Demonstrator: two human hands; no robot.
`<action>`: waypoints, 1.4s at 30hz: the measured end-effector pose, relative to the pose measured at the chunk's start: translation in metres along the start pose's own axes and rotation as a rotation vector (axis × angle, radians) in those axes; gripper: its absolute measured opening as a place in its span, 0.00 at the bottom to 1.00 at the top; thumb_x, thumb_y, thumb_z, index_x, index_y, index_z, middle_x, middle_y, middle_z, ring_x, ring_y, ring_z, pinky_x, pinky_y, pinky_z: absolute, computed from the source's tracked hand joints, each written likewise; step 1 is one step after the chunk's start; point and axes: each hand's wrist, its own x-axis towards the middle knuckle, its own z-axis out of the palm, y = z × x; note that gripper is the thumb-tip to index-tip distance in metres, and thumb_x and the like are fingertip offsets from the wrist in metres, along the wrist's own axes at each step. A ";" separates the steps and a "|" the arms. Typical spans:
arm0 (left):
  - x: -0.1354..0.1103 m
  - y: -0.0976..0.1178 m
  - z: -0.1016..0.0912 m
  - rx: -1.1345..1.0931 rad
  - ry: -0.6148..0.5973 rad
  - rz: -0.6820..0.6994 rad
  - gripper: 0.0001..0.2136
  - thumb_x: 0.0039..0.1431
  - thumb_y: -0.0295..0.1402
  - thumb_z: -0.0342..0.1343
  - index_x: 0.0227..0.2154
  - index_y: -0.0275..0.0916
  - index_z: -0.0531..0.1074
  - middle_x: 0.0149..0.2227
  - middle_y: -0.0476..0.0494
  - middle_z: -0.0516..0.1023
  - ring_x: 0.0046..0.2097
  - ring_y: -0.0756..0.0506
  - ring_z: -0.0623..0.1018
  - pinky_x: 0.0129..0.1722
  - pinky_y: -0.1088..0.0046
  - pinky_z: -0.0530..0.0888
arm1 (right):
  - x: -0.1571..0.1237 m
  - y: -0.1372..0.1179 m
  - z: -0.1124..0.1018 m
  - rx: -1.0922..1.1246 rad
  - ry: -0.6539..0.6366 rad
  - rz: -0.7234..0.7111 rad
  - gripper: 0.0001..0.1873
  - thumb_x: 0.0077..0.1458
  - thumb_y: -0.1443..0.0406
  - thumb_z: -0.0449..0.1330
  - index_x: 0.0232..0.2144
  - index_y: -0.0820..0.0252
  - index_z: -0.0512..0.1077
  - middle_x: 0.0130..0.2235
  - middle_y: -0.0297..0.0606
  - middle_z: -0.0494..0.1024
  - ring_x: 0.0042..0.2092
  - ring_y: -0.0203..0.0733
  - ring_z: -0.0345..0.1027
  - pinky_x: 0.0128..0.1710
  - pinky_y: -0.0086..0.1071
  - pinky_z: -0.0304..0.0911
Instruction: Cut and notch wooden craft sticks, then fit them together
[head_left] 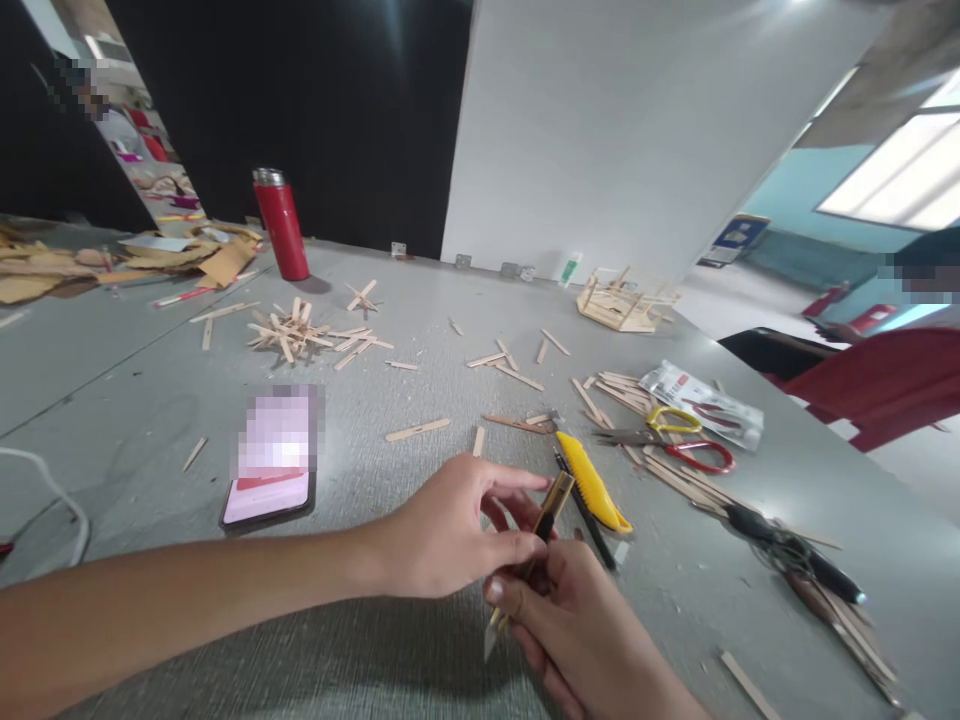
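Both my hands meet at the front of the table around a gold-and-black utility knife. Its pale blade tip points down toward me, below my right fingers. My left hand pinches the upper part of the knife between thumb and fingers. My right hand is closed around the lower part, its thumb near the blade end. Something small and yellowish shows beside the blade, too hidden to name. Just right of the hands lie a yellow cutter and a thin black tool.
A phone lies left of my hands. Behind it are piled wooden sticks and a red bottle. Scissors, a plastic packet, more sticks and a black-handled tool lie rightward. A stick frame stands farther back.
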 end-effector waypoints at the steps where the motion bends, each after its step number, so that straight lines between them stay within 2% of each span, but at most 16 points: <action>1: 0.000 -0.001 0.001 -0.001 0.023 0.004 0.23 0.59 0.32 0.63 0.57 0.31 0.75 0.42 0.38 0.84 0.44 0.41 0.82 0.49 0.61 0.76 | 0.000 0.001 0.001 0.002 -0.006 0.010 0.18 0.59 0.55 0.59 0.23 0.57 0.63 0.13 0.23 0.63 0.10 0.24 0.51 0.07 0.17 0.44; 4: 0.000 -0.004 0.004 -0.010 0.067 0.010 0.21 0.61 0.36 0.63 0.54 0.29 0.76 0.39 0.39 0.84 0.43 0.41 0.81 0.49 0.61 0.76 | 0.001 0.005 0.004 0.012 -0.017 0.039 0.21 0.59 0.52 0.59 0.21 0.56 0.61 0.13 0.24 0.64 0.10 0.23 0.51 0.07 0.17 0.43; 8: 0.001 -0.005 0.003 -0.029 0.064 0.001 0.20 0.60 0.36 0.64 0.53 0.32 0.77 0.39 0.41 0.84 0.42 0.42 0.81 0.48 0.61 0.75 | 0.001 0.005 0.004 0.007 -0.023 0.038 0.25 0.61 0.51 0.58 0.18 0.57 0.61 0.12 0.25 0.63 0.10 0.22 0.52 0.08 0.17 0.41; 13: 0.003 -0.008 0.004 -0.147 0.065 -0.086 0.24 0.59 0.43 0.66 0.52 0.31 0.77 0.41 0.37 0.85 0.43 0.41 0.82 0.45 0.64 0.76 | -0.001 0.002 0.005 0.019 -0.005 0.076 0.15 0.63 0.53 0.58 0.31 0.58 0.66 0.14 0.21 0.66 0.10 0.23 0.51 0.08 0.16 0.44; 15: 0.004 -0.009 0.005 -0.199 0.080 -0.140 0.23 0.60 0.45 0.64 0.49 0.28 0.78 0.40 0.34 0.85 0.42 0.41 0.83 0.43 0.64 0.77 | -0.002 0.000 0.007 0.022 -0.011 0.099 0.16 0.63 0.53 0.58 0.31 0.58 0.65 0.13 0.21 0.65 0.10 0.24 0.50 0.08 0.17 0.42; 19: 0.003 -0.009 0.006 -0.245 0.064 -0.207 0.18 0.58 0.41 0.66 0.42 0.28 0.80 0.39 0.33 0.86 0.42 0.41 0.84 0.42 0.67 0.76 | -0.002 -0.001 0.010 0.030 -0.013 0.124 0.18 0.64 0.51 0.57 0.30 0.57 0.65 0.12 0.19 0.63 0.10 0.24 0.48 0.08 0.17 0.42; 23: 0.003 -0.010 0.001 -0.270 0.043 -0.261 0.18 0.55 0.39 0.69 0.44 0.30 0.81 0.40 0.34 0.86 0.42 0.43 0.84 0.42 0.70 0.75 | 0.001 -0.001 0.011 -0.025 -0.033 0.189 0.19 0.66 0.54 0.55 0.26 0.56 0.61 0.13 0.21 0.64 0.10 0.24 0.50 0.08 0.18 0.44; 27: 0.002 -0.009 -0.002 -0.272 0.048 -0.282 0.13 0.56 0.41 0.67 0.32 0.34 0.82 0.34 0.39 0.86 0.34 0.47 0.81 0.35 0.73 0.72 | 0.000 0.001 0.012 -0.047 -0.043 0.217 0.17 0.67 0.57 0.54 0.26 0.56 0.62 0.13 0.21 0.64 0.10 0.24 0.50 0.08 0.17 0.44; 30: 0.001 -0.009 -0.002 -0.270 0.037 -0.277 0.14 0.56 0.43 0.67 0.28 0.35 0.81 0.29 0.43 0.83 0.28 0.49 0.76 0.31 0.73 0.69 | -0.002 0.002 0.014 -0.044 -0.035 0.221 0.15 0.67 0.58 0.54 0.27 0.55 0.62 0.13 0.20 0.63 0.10 0.24 0.48 0.08 0.17 0.43; 35: 0.001 -0.009 0.001 -0.264 0.029 -0.289 0.16 0.53 0.45 0.69 0.31 0.34 0.81 0.32 0.40 0.84 0.30 0.47 0.77 0.31 0.72 0.69 | -0.002 0.004 0.016 -0.042 -0.039 0.204 0.16 0.66 0.55 0.56 0.28 0.55 0.62 0.13 0.21 0.65 0.10 0.24 0.50 0.09 0.17 0.43; 37: 0.001 -0.008 0.001 -0.221 0.000 -0.258 0.17 0.56 0.47 0.66 0.32 0.34 0.81 0.34 0.38 0.85 0.31 0.46 0.79 0.32 0.71 0.70 | -0.001 0.005 0.015 -0.039 -0.028 0.192 0.17 0.65 0.53 0.56 0.29 0.56 0.63 0.14 0.22 0.66 0.11 0.24 0.50 0.09 0.18 0.44; 39: 0.001 -0.003 -0.002 -0.131 -0.035 -0.207 0.20 0.64 0.49 0.59 0.35 0.33 0.81 0.36 0.36 0.85 0.34 0.44 0.81 0.35 0.70 0.72 | -0.001 0.006 0.013 -0.039 -0.009 0.166 0.19 0.65 0.50 0.56 0.28 0.56 0.63 0.15 0.24 0.67 0.11 0.25 0.52 0.10 0.19 0.45; 41: 0.001 0.003 -0.013 0.000 -0.048 -0.154 0.22 0.70 0.47 0.51 0.43 0.32 0.81 0.39 0.35 0.85 0.41 0.41 0.83 0.42 0.67 0.74 | -0.004 0.006 0.006 -0.047 0.039 0.111 0.23 0.62 0.48 0.57 0.24 0.56 0.61 0.15 0.26 0.68 0.12 0.27 0.57 0.11 0.20 0.48; 42: 0.002 0.006 -0.021 0.046 -0.051 -0.143 0.20 0.70 0.44 0.52 0.53 0.33 0.77 0.43 0.34 0.85 0.45 0.40 0.83 0.47 0.64 0.74 | -0.006 0.005 0.001 -0.084 0.102 0.035 0.24 0.61 0.47 0.58 0.23 0.55 0.61 0.15 0.27 0.68 0.13 0.28 0.59 0.12 0.21 0.51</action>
